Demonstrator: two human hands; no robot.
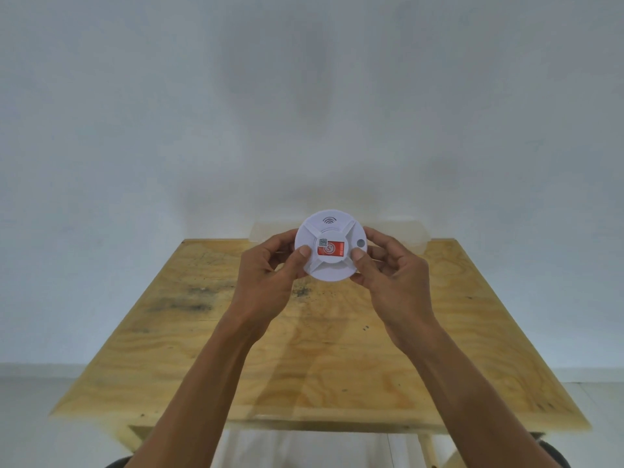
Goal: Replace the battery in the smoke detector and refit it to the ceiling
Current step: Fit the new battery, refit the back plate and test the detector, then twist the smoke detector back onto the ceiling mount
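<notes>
A round white smoke detector (329, 265) is held up in front of me above the wooden table (202, 349), its face turned toward me. It has a red label with a small QR sticker at its centre, a wave symbol near the top and a grey button at the right. My left hand (270, 282) grips its left edge with the thumb on the face. My right hand (388, 275) grips the right edge, thumb beside the red label. No battery is visible.
A translucent plastic container (405, 234) stands at the table's far edge against the plain white wall, partly hidden behind the detector and my hands. The table's front edge is close to my body.
</notes>
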